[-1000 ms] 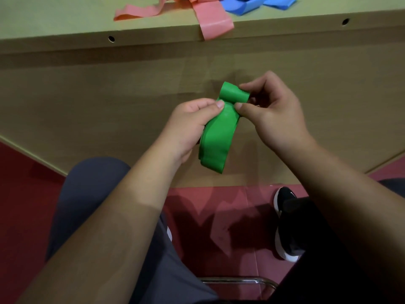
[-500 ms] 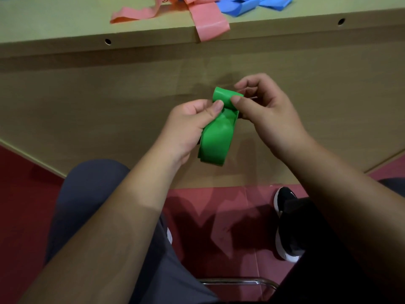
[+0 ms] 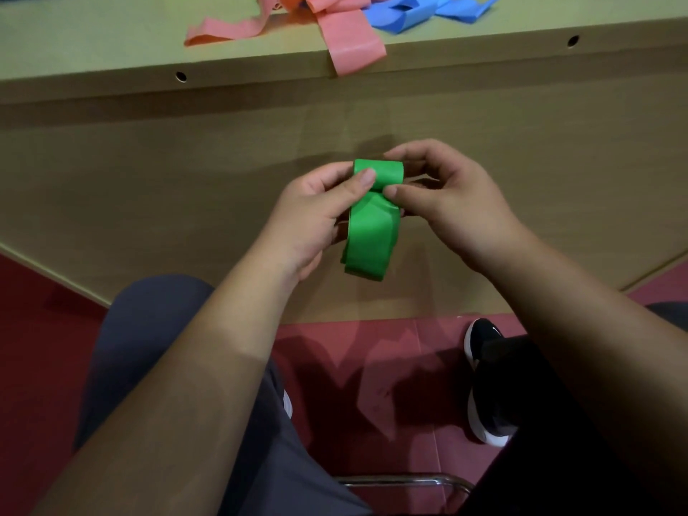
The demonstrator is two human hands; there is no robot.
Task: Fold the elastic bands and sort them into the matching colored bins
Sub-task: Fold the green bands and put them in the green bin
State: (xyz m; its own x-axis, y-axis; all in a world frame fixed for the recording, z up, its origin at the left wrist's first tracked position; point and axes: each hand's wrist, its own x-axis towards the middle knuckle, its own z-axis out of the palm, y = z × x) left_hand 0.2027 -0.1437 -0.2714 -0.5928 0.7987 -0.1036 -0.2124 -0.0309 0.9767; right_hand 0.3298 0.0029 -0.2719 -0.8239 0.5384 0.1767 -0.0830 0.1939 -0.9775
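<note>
Green band (image 3: 370, 232), one, between left hand (image 3: 309, 221), right hand (image 3: 454, 202)

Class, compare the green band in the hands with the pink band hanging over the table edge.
The green band is pinched by the left hand and right hand; the pink band lies untouched on the table. The green band is folded into layers; the pink band lies loose, drooping over the edge. Both are flat, wide strips.
</note>
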